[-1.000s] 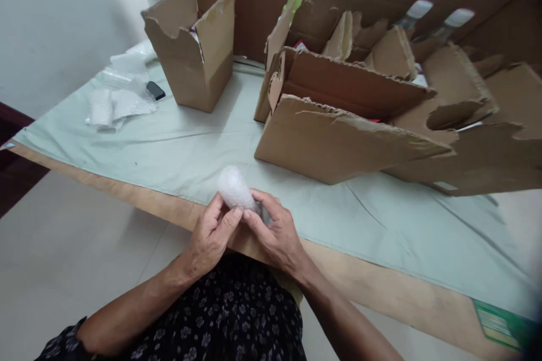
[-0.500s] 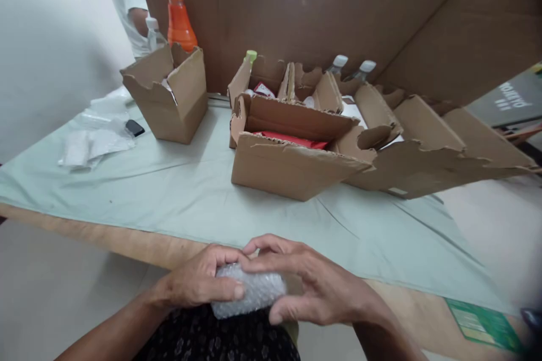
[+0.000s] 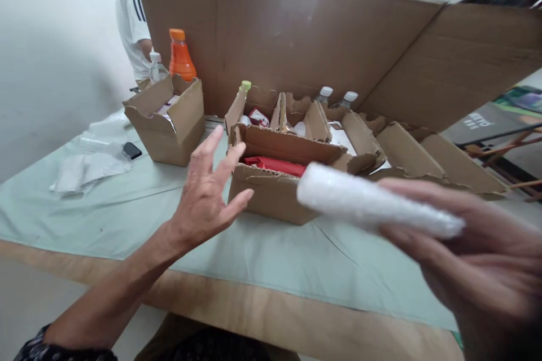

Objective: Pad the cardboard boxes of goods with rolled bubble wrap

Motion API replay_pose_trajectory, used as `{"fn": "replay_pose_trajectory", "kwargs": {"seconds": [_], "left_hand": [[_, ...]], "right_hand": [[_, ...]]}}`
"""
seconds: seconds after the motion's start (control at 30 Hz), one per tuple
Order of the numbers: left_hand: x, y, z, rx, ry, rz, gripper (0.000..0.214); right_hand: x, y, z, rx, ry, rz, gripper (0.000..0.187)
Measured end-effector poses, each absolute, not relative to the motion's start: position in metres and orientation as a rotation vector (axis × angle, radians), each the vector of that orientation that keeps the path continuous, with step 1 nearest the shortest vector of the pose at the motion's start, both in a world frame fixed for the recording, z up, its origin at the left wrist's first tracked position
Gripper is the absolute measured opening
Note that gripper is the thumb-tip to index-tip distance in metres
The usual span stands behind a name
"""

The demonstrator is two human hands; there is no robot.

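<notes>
My right hand [image 3: 474, 259] is close to the camera at the right, motion-smeared, and holds a long roll wrapped in white bubble wrap [image 3: 368, 206] that points left. My left hand [image 3: 207, 194] is raised over the table with fingers spread and nothing in it, just left of a low torn cardboard box [image 3: 275, 194] holding something red [image 3: 275, 164].
A pale green cloth [image 3: 127, 214] covers the wooden table. A taller open box [image 3: 167, 121] stands at back left, with plastic bags [image 3: 84, 166] and a dark phone [image 3: 132, 150] beside it. More torn boxes, bottles, an orange bottle [image 3: 180, 56] and a big cardboard sheet [image 3: 317, 39] stand behind. Another person [image 3: 133, 28] stands far left.
Both hands held the wrapped roll near my lap. Now the left hand has let go and lifted open toward the boxes, and the right hand has swung the roll up to the right.
</notes>
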State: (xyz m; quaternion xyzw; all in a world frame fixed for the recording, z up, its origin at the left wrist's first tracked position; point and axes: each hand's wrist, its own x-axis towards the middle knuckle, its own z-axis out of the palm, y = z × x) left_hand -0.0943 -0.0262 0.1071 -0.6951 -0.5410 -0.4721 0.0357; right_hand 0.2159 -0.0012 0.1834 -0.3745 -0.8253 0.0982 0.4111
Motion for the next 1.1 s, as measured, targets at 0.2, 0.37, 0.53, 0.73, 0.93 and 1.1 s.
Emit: {"fn": "replay_pose_trajectory", "kwargs": {"seconds": [0.2,0.37,0.53,0.73,0.93,1.1], "left_hand": [[-0.078,-0.019,0.072,-2.205,-1.571,-1.640,0.019],[-0.075,-0.021,0.062,-2.187,-1.550,-1.723,0.019],[-0.077,-0.019,0.060,-2.217,-1.546,-1.736,0.015],[-0.081,-0.017,0.054,-2.245,-1.504,-1.765,0.022],[-0.083,-0.012,0.049,-2.239,-1.360,-1.824,0.029],[-0.081,-0.007,0.045,-2.214,-1.329,-1.819,0.024]], "right_hand": [[0.181,0.049,0.203,-0.866,-2.195,0.023,0.026],[0.123,0.094,0.197,-0.675,-2.679,-0.138,0.020],[0.069,0.114,0.174,-0.530,-3.161,-0.179,0.019],[0.043,0.123,0.150,-0.825,-3.258,-0.031,0.010],[0.065,0.117,0.167,-0.874,-3.099,0.259,0.041],[0.064,0.112,0.165,-0.936,-3.111,0.186,0.027]]}}
